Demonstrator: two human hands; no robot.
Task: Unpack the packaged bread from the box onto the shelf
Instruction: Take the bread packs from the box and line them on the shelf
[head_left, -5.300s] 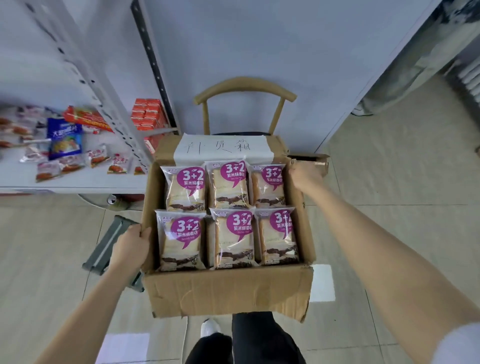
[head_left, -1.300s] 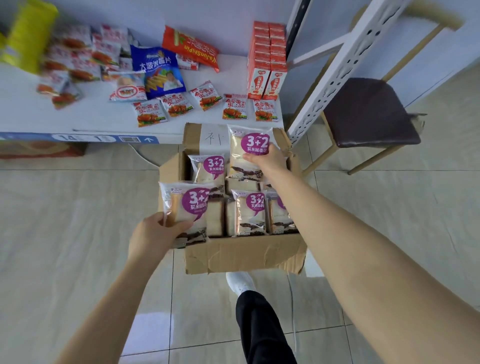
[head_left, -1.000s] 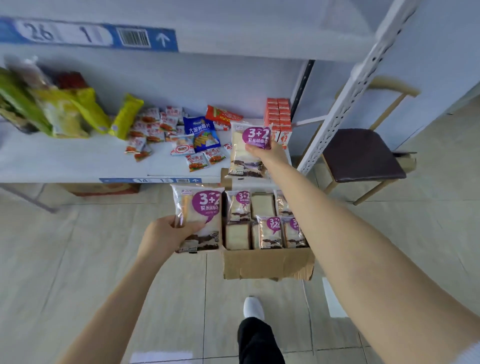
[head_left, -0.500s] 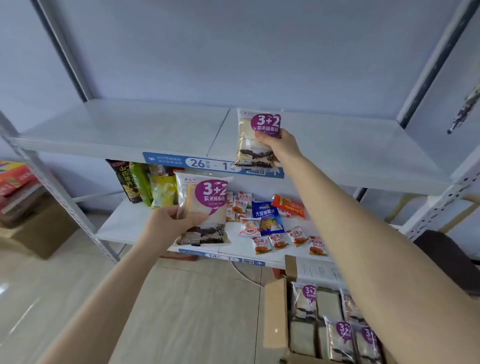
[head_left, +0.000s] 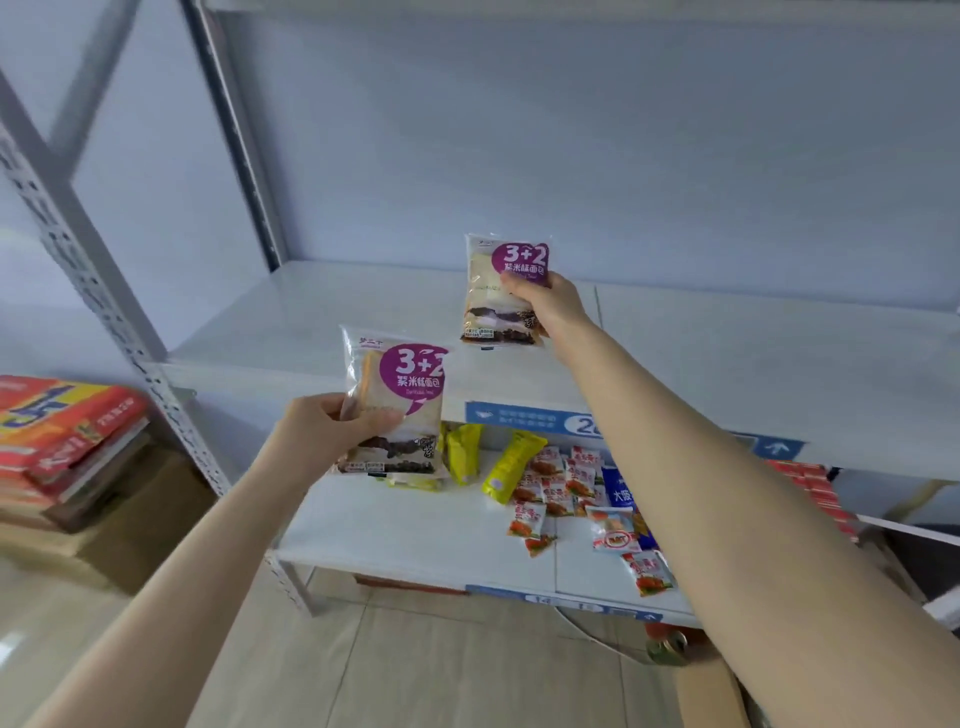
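The right hand (head_left: 545, 306) has its fingers wrapped round a bread pack (head_left: 506, 270) held upright over the upper shelf (head_left: 311, 322), while the left hand (head_left: 322, 441) grips a second bread pack (head_left: 400, 384) lower down, before that shelf's front edge, above the lower shelf (head_left: 415, 530) strewn with snack packets (head_left: 561, 483).

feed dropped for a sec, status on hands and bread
Left hand grips left bread pack, short of the upper shelf. Right hand grips right bread pack at that shelf. Nothing seen blocking.
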